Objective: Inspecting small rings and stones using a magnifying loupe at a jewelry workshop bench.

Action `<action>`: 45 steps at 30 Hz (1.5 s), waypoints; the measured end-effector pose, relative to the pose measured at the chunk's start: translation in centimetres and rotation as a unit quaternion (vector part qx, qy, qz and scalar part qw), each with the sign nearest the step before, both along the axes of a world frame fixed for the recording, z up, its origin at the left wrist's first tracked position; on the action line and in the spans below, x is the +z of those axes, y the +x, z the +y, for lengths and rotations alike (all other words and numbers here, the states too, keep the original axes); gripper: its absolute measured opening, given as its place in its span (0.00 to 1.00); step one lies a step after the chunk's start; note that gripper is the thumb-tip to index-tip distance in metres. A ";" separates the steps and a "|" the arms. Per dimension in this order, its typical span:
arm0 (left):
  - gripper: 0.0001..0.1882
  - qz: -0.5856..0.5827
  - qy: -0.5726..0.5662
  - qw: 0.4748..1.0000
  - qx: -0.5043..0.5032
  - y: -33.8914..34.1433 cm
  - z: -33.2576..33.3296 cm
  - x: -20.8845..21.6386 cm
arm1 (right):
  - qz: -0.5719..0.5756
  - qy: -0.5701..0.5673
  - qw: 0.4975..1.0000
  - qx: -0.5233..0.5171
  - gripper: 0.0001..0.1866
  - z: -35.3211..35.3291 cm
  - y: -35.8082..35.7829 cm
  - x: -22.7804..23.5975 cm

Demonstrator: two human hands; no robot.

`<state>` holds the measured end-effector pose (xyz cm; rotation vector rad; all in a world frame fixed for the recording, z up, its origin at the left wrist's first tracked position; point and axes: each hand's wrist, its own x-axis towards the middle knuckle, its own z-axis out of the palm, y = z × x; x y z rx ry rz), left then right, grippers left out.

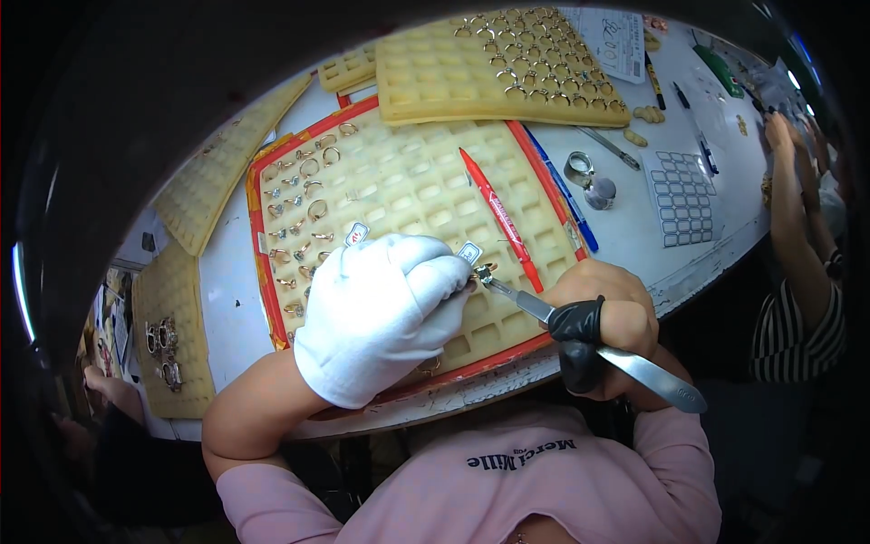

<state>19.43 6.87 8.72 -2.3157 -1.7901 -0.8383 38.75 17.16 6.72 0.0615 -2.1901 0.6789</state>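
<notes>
My left hand (372, 313), in a white cloth glove, is closed in a pinch at a small ring (484, 272) with a bright setting. A small white paper tag (468, 253) shows just above the fingertips. In my right hand (603, 317), black covers wrap some of the fingers, closed round a flat silver metal tool (666, 385) with a broad rounded end. The tool's thin tip meets the ring; its middle is hidden by my fingers. Under both hands lies a pale yellow pocketed tray (412, 168) with a red rim, several rings (310, 167) along its left side.
A red marker (498, 218) lies across the tray, a blue pen (562, 186) along its right edge. Behind stands another tray (421, 82) full of rings. At right are a loupe (578, 167), tweezers (609, 148) and a label sheet (681, 199). Another person's arms (797, 181) show far right.
</notes>
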 end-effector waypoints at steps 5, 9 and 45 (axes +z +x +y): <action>0.13 -0.008 -0.002 1.000 -0.001 0.2 0.2 0.1 | 0.026 -0.060 0.998 -0.010 0.10 -0.4 -0.2 -0.3; 0.13 -0.015 0.001 1.000 0.010 0.1 0.1 -0.3 | 0.025 -0.105 0.994 -0.035 0.12 -0.6 -0.2 -0.7; 0.15 -0.039 0.009 0.999 -0.023 -0.1 0.1 -0.3 | 0.050 -0.045 0.998 0.010 0.08 0.0 0.0 -0.9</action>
